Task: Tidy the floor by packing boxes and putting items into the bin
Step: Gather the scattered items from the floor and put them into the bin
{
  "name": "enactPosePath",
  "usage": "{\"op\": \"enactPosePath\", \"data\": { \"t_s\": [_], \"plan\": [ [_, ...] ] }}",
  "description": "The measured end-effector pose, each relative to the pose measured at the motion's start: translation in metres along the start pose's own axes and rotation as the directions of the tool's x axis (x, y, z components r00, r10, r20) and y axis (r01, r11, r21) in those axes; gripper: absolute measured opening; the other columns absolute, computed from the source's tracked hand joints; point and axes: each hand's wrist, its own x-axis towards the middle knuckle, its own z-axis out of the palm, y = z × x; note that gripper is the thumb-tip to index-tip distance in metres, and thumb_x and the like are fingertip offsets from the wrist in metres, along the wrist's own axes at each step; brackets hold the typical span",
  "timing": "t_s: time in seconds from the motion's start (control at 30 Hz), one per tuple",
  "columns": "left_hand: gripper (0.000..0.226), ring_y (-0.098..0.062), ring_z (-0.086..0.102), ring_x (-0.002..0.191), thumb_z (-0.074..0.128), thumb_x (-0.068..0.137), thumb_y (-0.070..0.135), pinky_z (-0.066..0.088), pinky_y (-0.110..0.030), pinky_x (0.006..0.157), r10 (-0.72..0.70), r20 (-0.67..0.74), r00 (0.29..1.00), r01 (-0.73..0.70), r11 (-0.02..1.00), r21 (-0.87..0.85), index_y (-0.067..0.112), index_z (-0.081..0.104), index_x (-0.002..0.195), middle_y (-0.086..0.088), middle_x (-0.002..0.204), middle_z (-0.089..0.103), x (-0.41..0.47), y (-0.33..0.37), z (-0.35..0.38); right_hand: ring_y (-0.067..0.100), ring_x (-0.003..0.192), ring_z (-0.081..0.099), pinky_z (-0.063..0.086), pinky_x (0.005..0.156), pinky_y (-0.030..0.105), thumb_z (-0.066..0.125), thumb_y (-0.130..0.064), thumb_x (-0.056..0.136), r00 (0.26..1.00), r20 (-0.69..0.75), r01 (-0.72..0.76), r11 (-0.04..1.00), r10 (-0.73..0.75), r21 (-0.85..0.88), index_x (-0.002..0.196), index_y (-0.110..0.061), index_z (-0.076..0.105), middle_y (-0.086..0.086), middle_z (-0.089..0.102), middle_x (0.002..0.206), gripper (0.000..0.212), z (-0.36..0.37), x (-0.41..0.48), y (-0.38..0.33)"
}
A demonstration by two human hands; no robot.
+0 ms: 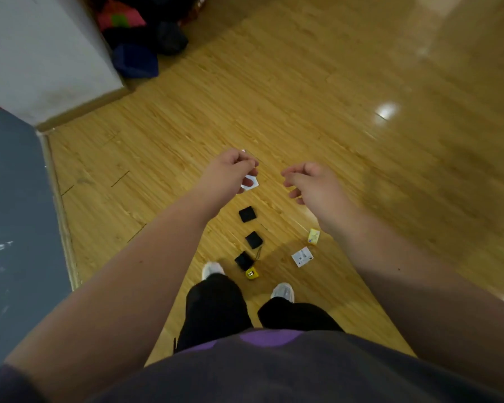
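Wood-plank floor, glossy, seen from a standing person's head. Left hand — fingers pinched on a small white piece, held above the floor. Right hand — fingers loosely curled, holding nothing. On the floor ahead of the white shoes: three black square boxes in a rough line, a small yellow item touching the nearest; a white box and a pale yellow box near each other. No bin in view.
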Motion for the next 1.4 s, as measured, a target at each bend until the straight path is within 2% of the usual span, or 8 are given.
{"op": "enactPosePath", "data": {
  "t_s": [0.13,0.27,0.53,0.67,0.77,1.07,1.2,1.4],
  "plan": [
    [0.016,-0.010,0.062,0.077,0.049,0.099,0.023,0.051,-0.027,0.073,-0.019,0.109,0.994,0.014,0.999,0.049,0.022,0.064,0.093,0.003,0.095,0.068,0.048,0.004,0.009,0.009,0.065,0.057,0.044,0.060,0.023,0.056,-0.019,0.093,0.995,-0.075,-0.062,0.997,0.065,0.042,0.088,-0.022,0.065,-0.003,0.064,0.086,0.011,-0.004,0.033,0.009],
    [0.015,-0.013,0.062,0.080,0.049,0.099,0.023,0.049,-0.030,0.077,-0.041,0.251,0.967,0.003,0.988,0.152,0.020,0.063,0.098,0.004,0.095,0.068,0.106,0.006,0.013,0.013,0.065,0.054,0.046,0.056,0.019,0.057,-0.016,0.093,0.969,-0.178,-0.133,0.969,0.171,0.206,0.089,-0.017,0.066,0.001,0.062,0.085,0.010,0.010,0.069,0.024],
    [0.012,-0.013,0.060,0.074,0.051,0.098,0.020,0.048,-0.027,0.069,-0.106,0.475,0.873,-0.089,0.925,0.369,0.016,0.062,0.094,0.002,0.090,0.067,0.241,-0.036,0.016,0.010,0.064,0.056,0.046,0.059,0.023,0.058,-0.018,0.093,0.831,-0.370,-0.231,0.862,0.416,0.452,0.086,-0.023,0.066,-0.002,0.065,0.084,0.012,0.069,0.159,0.085],
    [0.013,-0.011,0.060,0.072,0.052,0.097,0.021,0.046,-0.026,0.067,-0.145,0.505,0.851,-0.120,0.882,0.455,0.014,0.062,0.099,0.002,0.093,0.068,0.304,-0.098,0.030,0.011,0.063,0.053,0.043,0.057,0.024,0.055,-0.015,0.095,0.759,-0.440,-0.233,0.831,0.480,0.506,0.082,-0.027,0.063,-0.001,0.062,0.079,0.018,0.108,0.213,0.146],
    [0.012,-0.010,0.059,0.072,0.050,0.097,0.026,0.042,-0.024,0.060,-0.166,0.499,0.850,-0.128,0.855,0.502,0.019,0.060,0.097,0.006,0.092,0.067,0.336,-0.152,0.045,0.015,0.071,0.053,0.043,0.062,0.028,0.055,-0.025,0.097,0.755,-0.443,-0.258,0.840,0.483,0.477,0.084,-0.026,0.061,0.002,0.062,0.086,0.014,0.134,0.241,0.203],
    [0.015,-0.017,0.061,0.078,0.049,0.096,0.021,0.049,-0.029,0.068,-0.191,0.570,0.799,-0.229,0.779,0.583,0.022,0.058,0.083,0.002,0.088,0.067,0.406,-0.367,0.120,0.016,0.077,0.061,0.046,0.066,0.032,0.055,-0.036,0.095,0.692,-0.488,-0.336,0.835,0.532,0.435,0.083,-0.029,0.061,-0.005,0.066,0.087,0.015,0.208,0.295,0.414],
    [0.014,-0.024,0.066,0.089,0.049,0.095,0.024,0.054,-0.040,0.080,-0.224,0.614,0.757,-0.338,0.670,0.661,0.018,0.061,0.092,-0.003,0.094,0.069,0.455,-0.448,0.143,0.014,0.072,0.056,0.043,0.061,0.029,0.054,-0.039,0.096,0.656,-0.483,-0.324,0.795,0.580,0.514,0.092,-0.017,0.064,-0.002,0.063,0.084,0.025,0.235,0.327,0.493],
    [0.013,-0.019,0.066,0.084,0.050,0.092,0.026,0.053,-0.032,0.069,-0.235,0.658,0.716,-0.475,0.528,0.705,0.028,0.061,0.086,0.005,0.091,0.069,0.542,-0.531,0.168,0.012,0.068,0.053,0.038,0.056,0.025,0.053,-0.037,0.098,0.652,-0.480,-0.340,0.792,0.587,0.507,0.091,-0.016,0.061,-0.001,0.060,0.082,0.023,0.259,0.386,0.579]
  ]
}}
